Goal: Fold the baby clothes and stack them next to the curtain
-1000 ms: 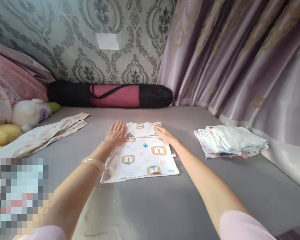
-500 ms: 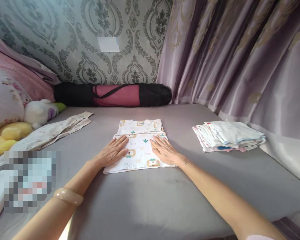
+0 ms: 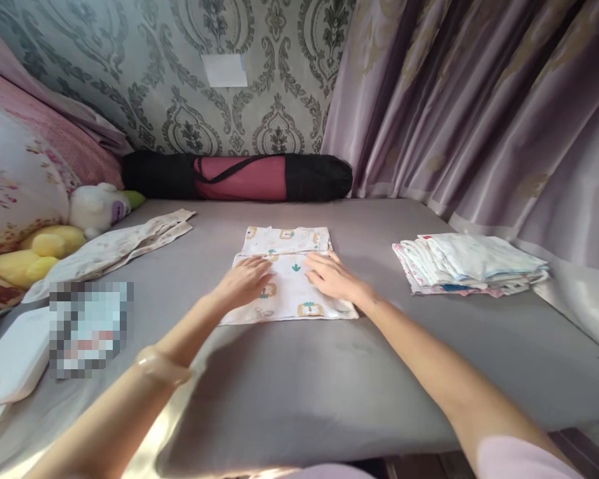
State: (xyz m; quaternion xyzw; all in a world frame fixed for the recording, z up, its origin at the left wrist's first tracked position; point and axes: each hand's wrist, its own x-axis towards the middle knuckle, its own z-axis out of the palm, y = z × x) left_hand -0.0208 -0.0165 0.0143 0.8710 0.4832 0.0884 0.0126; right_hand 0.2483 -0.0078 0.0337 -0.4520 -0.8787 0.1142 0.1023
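Note:
A white cloth [image 3: 292, 303] printed with tan and teal figures lies folded on the grey sheet [image 3: 329, 386], its far part a narrower strip beyond a crease. My left hand [image 3: 244, 283] rests over its left side, fingers slightly bent and apart, gripping nothing. On the right side of the cloth is my right hand [image 3: 332, 274], also open, with its fingers spread near the crease. Both hands touch or hover just over the fabric; the exact contact is unclear.
A stack of folded cloths [image 3: 479, 263] sits at the right. Along the wall lies a black and pink roll bag [image 3: 239, 178]. At the left are a loose patterned garment [image 3: 114, 249], plush toys [image 3: 54, 246], a white device [image 3: 17, 356] and a blurred-out item [image 3: 92, 332].
The view has shifted, so things sit a little higher and further right. My hands have gone from lying flat to slightly bent fingers, nearer the crease of the cloth.

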